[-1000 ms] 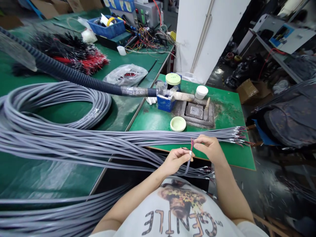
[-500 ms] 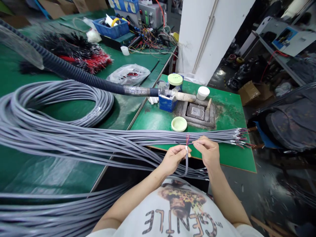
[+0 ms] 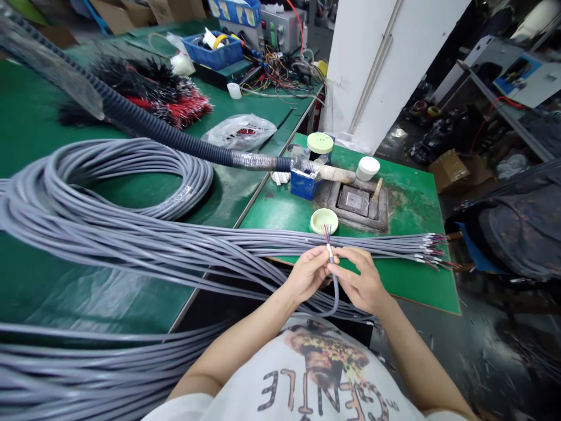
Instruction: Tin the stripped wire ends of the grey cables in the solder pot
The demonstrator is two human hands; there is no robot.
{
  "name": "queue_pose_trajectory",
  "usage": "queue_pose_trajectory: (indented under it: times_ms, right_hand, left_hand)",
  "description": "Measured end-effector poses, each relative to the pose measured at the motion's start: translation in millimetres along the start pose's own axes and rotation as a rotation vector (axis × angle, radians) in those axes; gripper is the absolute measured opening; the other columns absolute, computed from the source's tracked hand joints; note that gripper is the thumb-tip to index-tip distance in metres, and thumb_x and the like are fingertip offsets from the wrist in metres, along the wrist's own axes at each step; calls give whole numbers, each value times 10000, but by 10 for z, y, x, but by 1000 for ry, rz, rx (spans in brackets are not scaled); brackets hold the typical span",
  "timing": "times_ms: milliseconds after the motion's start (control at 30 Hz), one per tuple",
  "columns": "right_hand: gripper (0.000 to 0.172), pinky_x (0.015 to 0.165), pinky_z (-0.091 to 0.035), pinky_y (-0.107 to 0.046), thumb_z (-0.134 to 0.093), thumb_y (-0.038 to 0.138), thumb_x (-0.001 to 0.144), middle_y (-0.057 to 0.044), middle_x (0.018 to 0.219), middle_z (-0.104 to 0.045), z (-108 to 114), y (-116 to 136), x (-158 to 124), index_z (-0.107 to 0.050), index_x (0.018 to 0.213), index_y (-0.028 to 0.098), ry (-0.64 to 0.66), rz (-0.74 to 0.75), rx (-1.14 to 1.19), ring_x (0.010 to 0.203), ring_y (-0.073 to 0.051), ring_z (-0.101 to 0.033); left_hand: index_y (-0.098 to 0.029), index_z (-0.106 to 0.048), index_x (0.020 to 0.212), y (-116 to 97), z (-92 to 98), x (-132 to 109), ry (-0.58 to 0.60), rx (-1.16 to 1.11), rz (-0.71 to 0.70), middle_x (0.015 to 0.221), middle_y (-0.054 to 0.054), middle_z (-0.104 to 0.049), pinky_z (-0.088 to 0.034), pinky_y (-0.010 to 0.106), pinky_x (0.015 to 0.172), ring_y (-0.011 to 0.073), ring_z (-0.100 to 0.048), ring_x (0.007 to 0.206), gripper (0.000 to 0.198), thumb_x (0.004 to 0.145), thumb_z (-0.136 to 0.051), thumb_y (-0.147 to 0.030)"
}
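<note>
My left hand (image 3: 307, 275) and my right hand (image 3: 360, 282) meet in front of my chest, both pinched on the end of one grey cable (image 3: 335, 292). The cable stands upright between my fingers, with thin coloured wires (image 3: 325, 233) fanning out of its stripped tip. Just beyond my hands a long bundle of grey cables (image 3: 245, 242) lies across the green bench, its stripped ends (image 3: 432, 248) pointing right. More grey cables hang below my hands off the bench edge.
A coil of grey cable (image 3: 131, 175) lies at left. A dark corrugated hose (image 3: 175, 137) runs to a blue box (image 3: 304, 181) beside a metal solder pot (image 3: 357, 202). A pale green lid (image 3: 324, 220), two jars, a plastic bag and red-black wire bundles sit farther back.
My right hand has moved in from the wire tips to the cable just below the left fingers. Both hands shifted slightly left and the cable end now stands more upright.
</note>
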State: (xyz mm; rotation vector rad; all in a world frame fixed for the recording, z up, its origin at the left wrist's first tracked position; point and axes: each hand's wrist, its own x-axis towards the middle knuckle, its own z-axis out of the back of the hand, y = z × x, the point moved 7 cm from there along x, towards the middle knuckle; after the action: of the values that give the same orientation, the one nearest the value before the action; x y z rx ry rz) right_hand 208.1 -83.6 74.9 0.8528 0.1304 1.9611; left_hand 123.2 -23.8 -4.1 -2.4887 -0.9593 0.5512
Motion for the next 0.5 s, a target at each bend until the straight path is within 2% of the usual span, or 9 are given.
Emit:
queue_pose_trajectory:
  times_ms: [100, 167, 267, 333, 400, 467, 500]
  right_hand:
    - [538, 982, -440, -514, -620, 126, 813, -55, 1378, -526, -10, -15, 55, -549, 1299, 346, -21, 83, -71, 1258, -287, -461]
    - [517, 984, -447, -510, -659, 146, 805, -63, 1322, -577, 80, -88, 123, -563, 1283, 318, -85, 90, -68, 1239, -291, -483]
    - [424, 971, -464, -494, -638, 146, 827, -52, 1208, -651, 320, -278, 272, -601, 1221, 299, -226, 13, -36, 1169, -274, -543]
    - [331, 938, -485, -464, -598, 149, 855, -45, 1112, -685, 461, -405, 384, -638, 1151, 291, -310, -50, -36, 1090, -253, -585]
    - [243, 896, -503, -419, -571, 184, 879, -50, 1042, -687, 510, -516, 498, -669, 1082, 275, -336, -111, -51, 1012, -231, -611]
    - [190, 873, -506, -387, -558, 239, 895, -61, 1016, -672, 465, -621, 602, -687, 1034, 256, -311, -172, -64, 968, -216, -620]
    - [181, 871, -504, -379, -553, 264, 901, -63, 1004, -667, 421, -671, 645, -691, 1017, 250, -293, -200, -67, 956, -211, -621]
  left_hand:
    - [-123, -672, 850, -86, -52, 2, 18, 76, -15, 718, 6, -646, -474, 192, 526, 67, -556, 536, 262, 762, -722, -365]
    - [-128, -684, 930, -237, -44, -20, 1, 216, -83, 749, 25, -683, -517, 225, 621, 98, -615, 610, 285, 767, -718, -358]
    - [-138, -689, 1030, -610, 34, -95, -77, 565, -280, 881, 75, -736, -520, 300, 832, 172, -680, 829, 318, 788, -695, -346]
    - [-156, -701, 1027, -871, 95, -176, -150, 860, -419, 969, 91, -737, -489, 344, 916, 213, -669, 949, 296, 814, -660, -357]
    - [-170, -715, 1002, -1086, 146, -289, -226, 1095, -526, 1007, 91, -731, -465, 365, 953, 228, -654, 990, 267, 823, -645, -355]
    - [-173, -718, 986, -1260, 179, -449, -288, 1142, -607, 984, 89, -734, -474, 356, 930, 222, -660, 960, 237, 838, -629, -336]
    - [-173, -719, 977, -1324, 166, -538, -274, 1098, -635, 950, 88, -737, -489, 344, 898, 215, -667, 924, 220, 848, -619, -320]
